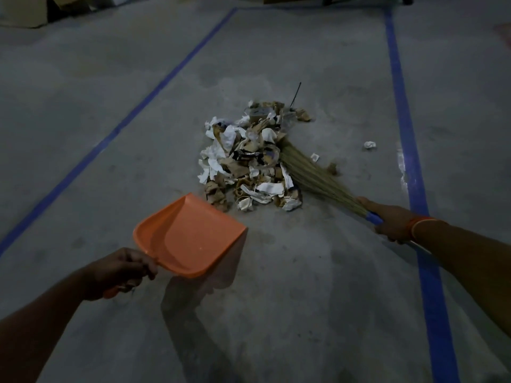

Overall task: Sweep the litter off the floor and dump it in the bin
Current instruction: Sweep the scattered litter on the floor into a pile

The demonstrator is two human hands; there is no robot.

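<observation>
A heap of litter (pixel 249 158), white paper scraps and brown cardboard bits, lies on the grey concrete floor at centre. My left hand (pixel 121 272) grips the handle of an orange dustpan (pixel 190 233), held just above the floor with its mouth near the heap's front left edge. My right hand (pixel 387 219) holds a straw broom (pixel 312 175) by its blue-wrapped neck; the bristles lie against the heap's right side. A crumpled white scrap (pixel 369 145) and a smaller piece (pixel 315 157) lie apart to the right of the heap. No bin is in view.
Two blue tape lines (pixel 401 106) (pixel 132 111) run along the floor on either side of the heap. Cardboard boxes (pixel 25 9) stand at the far left. A thin black stick (pixel 296 94) juts from the heap's far end.
</observation>
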